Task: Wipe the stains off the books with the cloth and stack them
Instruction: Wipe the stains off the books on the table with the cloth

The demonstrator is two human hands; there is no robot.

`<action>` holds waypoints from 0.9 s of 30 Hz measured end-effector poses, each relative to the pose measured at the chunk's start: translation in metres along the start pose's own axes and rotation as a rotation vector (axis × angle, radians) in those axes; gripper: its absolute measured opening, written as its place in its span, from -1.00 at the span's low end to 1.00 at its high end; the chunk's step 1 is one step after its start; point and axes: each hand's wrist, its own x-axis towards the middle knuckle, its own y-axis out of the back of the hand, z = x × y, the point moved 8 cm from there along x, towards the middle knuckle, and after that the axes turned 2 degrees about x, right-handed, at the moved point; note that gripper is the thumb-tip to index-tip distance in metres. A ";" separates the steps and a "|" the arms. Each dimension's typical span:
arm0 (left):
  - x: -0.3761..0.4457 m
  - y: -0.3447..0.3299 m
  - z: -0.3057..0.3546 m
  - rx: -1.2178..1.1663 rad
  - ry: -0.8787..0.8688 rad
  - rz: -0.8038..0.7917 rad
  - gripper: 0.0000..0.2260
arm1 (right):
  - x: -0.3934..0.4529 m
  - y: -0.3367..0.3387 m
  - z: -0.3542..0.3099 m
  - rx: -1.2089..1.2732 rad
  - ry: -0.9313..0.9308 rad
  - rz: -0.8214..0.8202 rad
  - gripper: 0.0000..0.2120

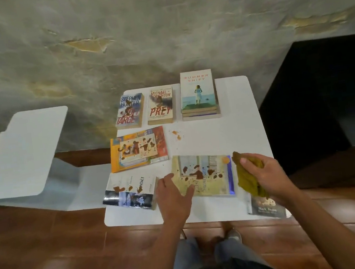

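A pale yellow book [207, 175] with brown stains lies at the front middle of the white table [216, 134]. My left hand [174, 197] rests flat on its left edge, fingers spread. My right hand [263, 174] grips a bunched mustard cloth [247, 181] just right of that book. Stained books lie around: an orange one [138, 148], a Contact paperback [131, 192], a Soft Target paperback [129, 111] and Prey [160, 105]. A small stack topped by Summer Shift [198, 94] stands at the back right. A Mark Twain book [266, 207] lies under the cloth.
Brown smears [176, 134] mark the tabletop behind the yellow book. A white chair [23, 151] stands to the left of the table. A dark cabinet [323, 100] is at the right, a rough wall behind, and wooden floor below with my legs showing.
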 end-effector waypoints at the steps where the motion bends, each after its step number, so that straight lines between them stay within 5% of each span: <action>1: 0.001 -0.004 -0.007 0.041 0.004 -0.020 -0.33 | -0.001 0.001 0.002 -0.114 0.023 0.020 -0.77; 5: 0.004 -0.018 -0.023 0.155 0.007 -0.057 -0.24 | -0.003 -0.006 0.009 -0.472 0.124 0.065 -0.85; 12: 0.001 -0.049 -0.032 0.107 0.133 -0.134 -0.08 | -0.006 -0.023 0.037 -0.714 0.076 0.042 -0.51; 16: 0.002 -0.057 -0.026 0.136 0.128 -0.141 -0.02 | -0.001 -0.038 0.043 -0.876 0.151 -0.007 -0.67; 27: 0.009 -0.065 -0.015 0.400 0.181 -0.145 -0.01 | 0.010 -0.059 0.040 -1.149 0.218 -0.033 -0.71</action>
